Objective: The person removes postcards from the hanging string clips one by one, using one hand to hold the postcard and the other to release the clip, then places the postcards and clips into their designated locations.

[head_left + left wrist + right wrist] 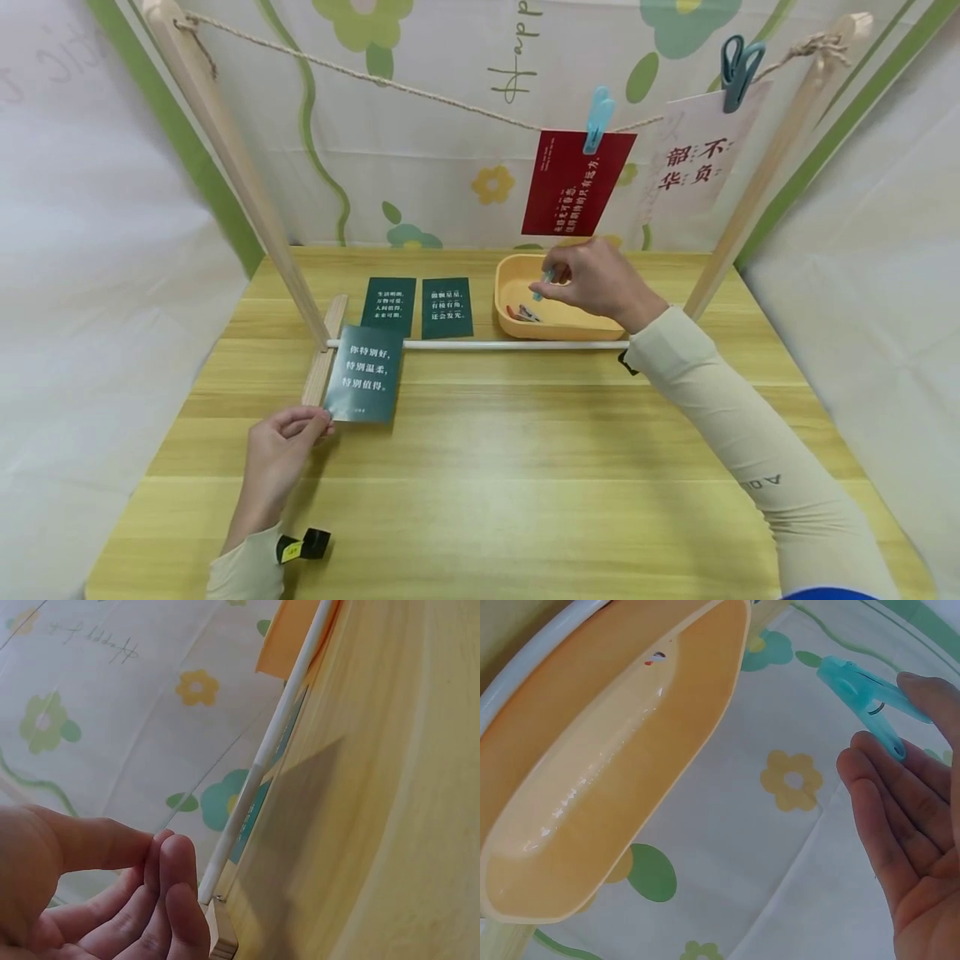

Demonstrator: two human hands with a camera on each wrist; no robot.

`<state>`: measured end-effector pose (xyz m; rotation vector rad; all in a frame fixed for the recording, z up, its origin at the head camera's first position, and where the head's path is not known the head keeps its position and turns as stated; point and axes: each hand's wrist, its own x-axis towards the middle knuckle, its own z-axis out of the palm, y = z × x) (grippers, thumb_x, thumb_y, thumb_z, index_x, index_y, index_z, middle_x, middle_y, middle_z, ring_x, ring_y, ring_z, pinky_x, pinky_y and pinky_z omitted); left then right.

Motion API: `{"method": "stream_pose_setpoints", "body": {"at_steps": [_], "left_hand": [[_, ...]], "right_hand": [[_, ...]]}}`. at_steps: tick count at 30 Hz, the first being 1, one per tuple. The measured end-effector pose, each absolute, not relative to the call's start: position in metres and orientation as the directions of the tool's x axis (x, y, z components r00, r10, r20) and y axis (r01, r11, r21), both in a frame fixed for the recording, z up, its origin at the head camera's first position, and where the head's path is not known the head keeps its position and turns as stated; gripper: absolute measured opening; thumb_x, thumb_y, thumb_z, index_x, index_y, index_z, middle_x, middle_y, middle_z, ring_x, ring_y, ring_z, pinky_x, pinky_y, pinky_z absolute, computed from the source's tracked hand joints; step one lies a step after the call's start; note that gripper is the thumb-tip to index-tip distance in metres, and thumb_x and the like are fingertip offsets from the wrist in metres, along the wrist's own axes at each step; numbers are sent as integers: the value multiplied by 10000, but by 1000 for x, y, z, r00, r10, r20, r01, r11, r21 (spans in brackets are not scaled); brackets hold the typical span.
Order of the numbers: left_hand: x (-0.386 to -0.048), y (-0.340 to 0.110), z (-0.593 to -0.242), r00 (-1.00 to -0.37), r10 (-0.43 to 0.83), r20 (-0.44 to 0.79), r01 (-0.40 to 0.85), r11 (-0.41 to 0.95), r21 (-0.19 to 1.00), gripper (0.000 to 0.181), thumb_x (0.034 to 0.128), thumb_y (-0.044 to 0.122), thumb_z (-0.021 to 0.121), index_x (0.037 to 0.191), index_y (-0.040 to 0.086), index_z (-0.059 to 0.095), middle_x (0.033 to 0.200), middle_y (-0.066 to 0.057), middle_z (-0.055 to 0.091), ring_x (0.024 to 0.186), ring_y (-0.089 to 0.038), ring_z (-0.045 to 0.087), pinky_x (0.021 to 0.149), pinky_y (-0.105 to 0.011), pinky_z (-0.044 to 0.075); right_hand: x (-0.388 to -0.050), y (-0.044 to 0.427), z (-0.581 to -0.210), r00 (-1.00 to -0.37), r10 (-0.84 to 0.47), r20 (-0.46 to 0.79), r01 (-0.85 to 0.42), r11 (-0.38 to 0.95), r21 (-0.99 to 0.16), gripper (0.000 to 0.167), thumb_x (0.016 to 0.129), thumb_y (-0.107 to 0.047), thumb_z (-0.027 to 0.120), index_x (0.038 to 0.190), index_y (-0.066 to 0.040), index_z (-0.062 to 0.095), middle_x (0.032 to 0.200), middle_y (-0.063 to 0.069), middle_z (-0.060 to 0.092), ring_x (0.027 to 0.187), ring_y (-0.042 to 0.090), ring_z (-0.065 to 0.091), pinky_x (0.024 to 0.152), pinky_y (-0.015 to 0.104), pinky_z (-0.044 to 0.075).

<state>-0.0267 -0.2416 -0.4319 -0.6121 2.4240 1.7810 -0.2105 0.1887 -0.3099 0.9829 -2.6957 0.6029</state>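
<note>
My left hand (281, 454) pinches the lower left corner of a dark green card (365, 375) with white writing, held up over the left foot of the wooden frame. In the left wrist view the left hand (112, 892) has thumb and fingertips together; the card cannot be made out there. Above the yellow tray (506, 323), my right hand (596, 279) holds a light blue clothespin (542, 285). The right wrist view shows that clothespin (862, 697) between the thumb and fingers of the right hand (907, 802), beside the tray (682, 761).
Two green cards (388, 304) (447, 308) lie behind the white rod (487, 344). Small clips (525, 313) lie in the tray. From the rope (450, 102) hang a red card (573, 183) under a light blue clothespin (598, 121) and a pale card (705, 158) under a dark clip (738, 75).
</note>
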Motion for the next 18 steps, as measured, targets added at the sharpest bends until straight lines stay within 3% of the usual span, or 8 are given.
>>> {"method": "stream_pose_setpoints", "body": {"at_steps": [18], "left_hand": [[-19, -251, -437, -908, -253, -335, -400, 276, 874, 338, 1052, 224, 665, 1263, -41, 669, 966, 8, 821, 897, -51, 750, 816, -166, 575]], "right_hand": [[-215, 193, -327, -818, -527, 231, -575, 764, -294, 280, 895, -297, 870, 987, -50, 777, 861, 56, 797, 720, 161, 719, 708, 389, 632]]}}
